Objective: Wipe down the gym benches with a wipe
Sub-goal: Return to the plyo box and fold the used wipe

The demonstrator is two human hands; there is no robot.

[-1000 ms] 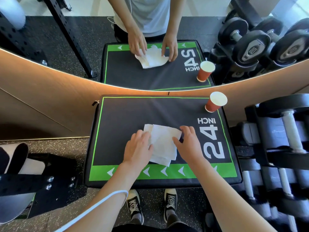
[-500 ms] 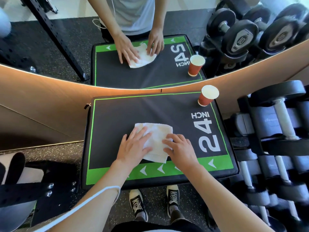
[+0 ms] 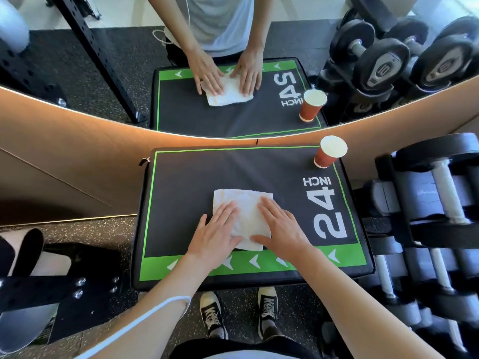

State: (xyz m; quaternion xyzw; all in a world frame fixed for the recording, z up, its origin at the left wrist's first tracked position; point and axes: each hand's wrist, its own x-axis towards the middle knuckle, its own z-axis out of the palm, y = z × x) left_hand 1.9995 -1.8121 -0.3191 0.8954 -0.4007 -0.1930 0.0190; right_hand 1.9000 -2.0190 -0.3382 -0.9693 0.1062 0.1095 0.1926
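Observation:
A white folded wipe (image 3: pixel 245 203) lies flat near the middle of a black padded box (image 3: pixel 186 193) with green borders and a "24 INCH" print. My left hand (image 3: pixel 219 233) presses on the wipe's left side with straight fingers. My right hand (image 3: pixel 281 228) lies flat on the wipe's right side, fingers spread forward. Both palms cover the wipe's near half; its far edge shows.
A red paper cup (image 3: pixel 328 152) stands on the box's far right corner. A mirror (image 3: pixel 233 73) behind reflects the scene. A dumbbell rack (image 3: pixel 435 229) crowds the right side. Black equipment (image 3: pixel 39 288) sits on the floor at left. My shoes (image 3: pixel 238 312) stand below the box.
The wipe was crumpled and is now spread into a flat square. Both hands went from pinching its edges to lying flat on it.

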